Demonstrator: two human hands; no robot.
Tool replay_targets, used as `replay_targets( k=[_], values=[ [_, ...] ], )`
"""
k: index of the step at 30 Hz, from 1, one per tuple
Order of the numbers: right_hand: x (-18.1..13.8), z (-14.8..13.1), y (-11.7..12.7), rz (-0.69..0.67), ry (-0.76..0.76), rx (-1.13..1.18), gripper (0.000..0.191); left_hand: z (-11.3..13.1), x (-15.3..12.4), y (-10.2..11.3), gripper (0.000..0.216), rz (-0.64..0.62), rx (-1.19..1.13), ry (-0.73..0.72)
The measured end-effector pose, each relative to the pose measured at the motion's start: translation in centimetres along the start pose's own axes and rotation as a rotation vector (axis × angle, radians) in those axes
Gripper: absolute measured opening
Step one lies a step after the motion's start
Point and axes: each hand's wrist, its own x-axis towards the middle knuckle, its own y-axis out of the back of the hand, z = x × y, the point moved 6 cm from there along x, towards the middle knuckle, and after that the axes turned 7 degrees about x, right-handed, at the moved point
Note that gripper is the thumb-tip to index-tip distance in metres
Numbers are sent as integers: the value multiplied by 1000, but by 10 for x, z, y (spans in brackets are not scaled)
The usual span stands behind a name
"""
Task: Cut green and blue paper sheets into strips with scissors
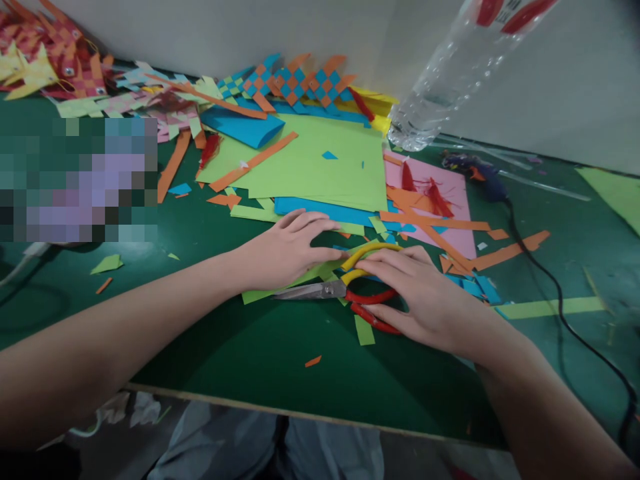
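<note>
My right hand [425, 293] grips a pair of scissors [327, 290] by its yellow and red handles. The blades point left, low over the green tabletop, and look closed or nearly so. Just above the blades is my left hand [305, 247], its fingers stretched out over paper scraps and its thumb near the yellow handle. It appears to hold nothing; what lies under the palm is hidden. A light-green paper piece [255, 295] shows beneath the left hand and blades. A small green strip [365, 330] lies below the handles.
Green paper sheets [320, 160], orange strips [515, 250] and a pink sheet [457, 227] cover the middle. Woven paper fish [295, 83] stand at the back. A plastic bottle [450, 80] leans at upper right. A glue gun [483, 177] trails its black cord [555, 287] down the right side.
</note>
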Motion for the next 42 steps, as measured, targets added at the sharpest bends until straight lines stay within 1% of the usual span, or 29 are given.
replay_targets(
  k=[10, 15, 20, 26, 28, 30, 33, 42],
  values=[
    [5, -7, -2, 1, 4, 12, 34, 0, 0, 0, 39, -6, 5, 11],
    [6, -18, -5, -42, 54, 1, 34, -1, -1, -1, 45, -21, 4, 15],
    [9, -23, -7, -66, 42, 34, 34, -1, -1, -2, 45, -19, -3, 14],
    [3, -16, -6, -82, -8, 53, 31, -2, 0, -3, 49, -53, -5, 32],
    [0, -13, -5, -73, -18, 47, 31, -3, 0, -2, 45, -26, -13, 34],
    [-3, -10, -3, -61, -26, 32, 31, -4, 0, 0, 40, 26, -11, 37],
    [-7, -6, -1, -49, -39, -6, 34, -6, 0, 3, 38, 87, 0, 56],
    [-16, 7, 1, -55, -61, -26, 33, -6, 1, 3, 38, 104, 6, 48]
  ],
)
